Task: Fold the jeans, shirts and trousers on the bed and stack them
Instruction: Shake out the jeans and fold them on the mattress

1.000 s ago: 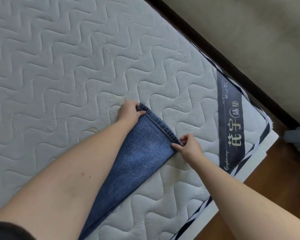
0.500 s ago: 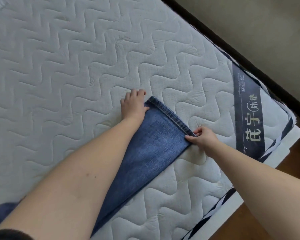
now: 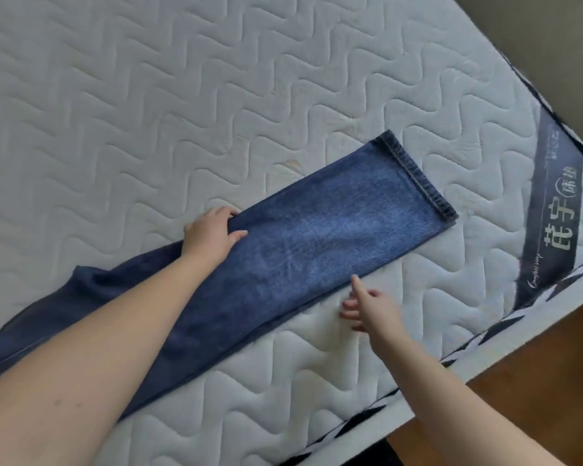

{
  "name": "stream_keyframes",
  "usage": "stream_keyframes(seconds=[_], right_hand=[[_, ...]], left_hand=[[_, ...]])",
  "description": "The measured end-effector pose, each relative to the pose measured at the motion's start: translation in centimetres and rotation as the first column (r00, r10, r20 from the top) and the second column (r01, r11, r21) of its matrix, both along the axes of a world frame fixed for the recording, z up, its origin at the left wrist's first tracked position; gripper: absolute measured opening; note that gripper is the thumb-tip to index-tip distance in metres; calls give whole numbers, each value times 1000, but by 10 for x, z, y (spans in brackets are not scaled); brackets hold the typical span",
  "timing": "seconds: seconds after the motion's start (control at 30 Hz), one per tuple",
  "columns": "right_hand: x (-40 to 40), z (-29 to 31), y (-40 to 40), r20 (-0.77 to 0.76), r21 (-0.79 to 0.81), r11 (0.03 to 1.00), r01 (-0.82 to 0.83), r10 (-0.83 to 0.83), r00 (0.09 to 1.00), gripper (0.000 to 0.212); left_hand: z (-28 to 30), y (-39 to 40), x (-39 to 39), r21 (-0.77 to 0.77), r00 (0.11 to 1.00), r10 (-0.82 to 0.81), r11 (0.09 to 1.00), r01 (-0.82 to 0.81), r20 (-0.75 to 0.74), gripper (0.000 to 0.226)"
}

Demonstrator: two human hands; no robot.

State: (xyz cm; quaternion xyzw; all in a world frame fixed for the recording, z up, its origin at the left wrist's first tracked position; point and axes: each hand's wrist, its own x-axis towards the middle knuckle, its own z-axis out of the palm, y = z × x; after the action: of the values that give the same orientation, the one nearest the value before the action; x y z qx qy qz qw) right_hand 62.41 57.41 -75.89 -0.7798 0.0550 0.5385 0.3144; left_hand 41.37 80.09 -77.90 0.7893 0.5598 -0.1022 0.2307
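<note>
- Left hand [image 3: 212, 234] grips the far edge of the jeans [image 3: 317, 243], mid-leg.
- Right hand [image 3: 367, 306], fingers loose and empty, hovers beside their near edge.
- Jeans lie flat on the mattress [image 3: 182, 95], hem [image 3: 414, 174] outward; smoothing appears underway, and folding needs both hands on the hem.

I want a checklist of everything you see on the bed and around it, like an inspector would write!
Surface: white quilted mattress, with a dark label band near its corner.
Job's things: blue jeans lie flat and stretched out, hem end pointing toward the label. No shirts or other trousers in view.
Clutter: nothing seen.
Hands: left hand grips the far edge of the jeans leg, thumb on top; right hand hovers by the near edge, fingers loose, index finger pointing at the denim, holding nothing.
Cables: nothing seen.
Surroundings: brown wooden floor beside the bed; plain wall beyond the mattress.
</note>
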Motion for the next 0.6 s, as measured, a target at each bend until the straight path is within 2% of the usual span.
stream_keyframes(seconds=[0.1, 0.2, 0.33, 0.4, 0.47, 0.53, 0.6], right_hand=[[-62, -1, 0, -153, 51, 996, -72, 79, 985, 31], [-86, 0, 9, -177, 87, 991, -97, 111, 978, 30], [-89, -1, 16, -110, 43, 993, -111, 115, 987, 35], [-89, -1, 16, -25, 4, 986, -167, 167, 986, 35], [-87, -3, 15, 86, -27, 973, -229, 231, 969, 45], [-85, -4, 13, 111, 31, 982, -188, 183, 977, 41], [-85, -3, 13, 42, 118, 990, -79, 75, 996, 30]], left_hand=[[-1, 3, -38, 20, 988, 104, 995, -102, -117, 29], [-4, 7, -63, 37, 970, 151, 988, -147, -190, 22], [-9, 6, -75, 72, 975, 102, 993, -89, -200, 18], [-12, 2, -78, 109, 982, 67, 993, -47, -177, 16], [-14, 1, -79, 151, 986, 49, 988, -24, -161, 16], [-15, 0, -80, 164, 986, 42, 986, -16, -159, 18], [-15, 0, -82, 139, 988, 32, 990, -10, -154, 19]])
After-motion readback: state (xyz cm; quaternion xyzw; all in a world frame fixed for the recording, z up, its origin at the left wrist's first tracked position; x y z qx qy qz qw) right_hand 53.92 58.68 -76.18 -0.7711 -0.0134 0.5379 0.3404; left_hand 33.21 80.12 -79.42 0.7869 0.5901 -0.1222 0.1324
